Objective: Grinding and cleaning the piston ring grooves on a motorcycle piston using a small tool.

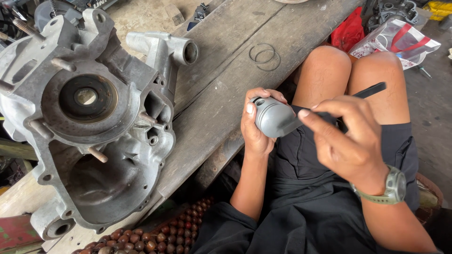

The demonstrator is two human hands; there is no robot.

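Observation:
My left hand grips a grey metal piston, held sideways above my lap. My right hand pinches a thin dark flat tool whose lower end lies against the piston's side. A green-grey watch sits on my right wrist. Two thin metal rings lie on the wooden bench just beyond the piston. A large grey engine crankcase rests on the bench to the left of my hands.
The wooden plank bench runs diagonally across the view. A red bag and a clear plastic bag lie past my knees. A brown beaded mat shows below the bench. Bare concrete floor is at right.

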